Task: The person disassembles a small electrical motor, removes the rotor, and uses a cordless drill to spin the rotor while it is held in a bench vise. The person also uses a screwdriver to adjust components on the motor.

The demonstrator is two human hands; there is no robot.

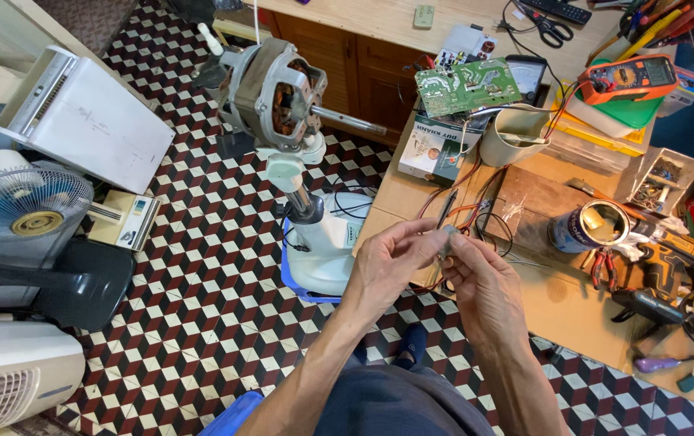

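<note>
My left hand [387, 262] and my right hand [484, 278] meet over the edge of the wooden workbench [557, 299]. Together they pinch a small grey part [448, 236] between the fingertips; what it is stays unclear. Thin red and black wires [476, 216] trail on the bench just beyond the hands. A stripped fan motor [278, 93] on its white stand [322, 242] rises from the floor just left of my left hand.
On the bench lie a green circuit board [466, 85], an orange multimeter [629, 78], a white cup [512, 133], an open tin [597, 226], pliers [603, 266], scissors [553, 28] and a parts tray [660, 179]. A white fan [24, 206] and casings crowd the tiled floor at left.
</note>
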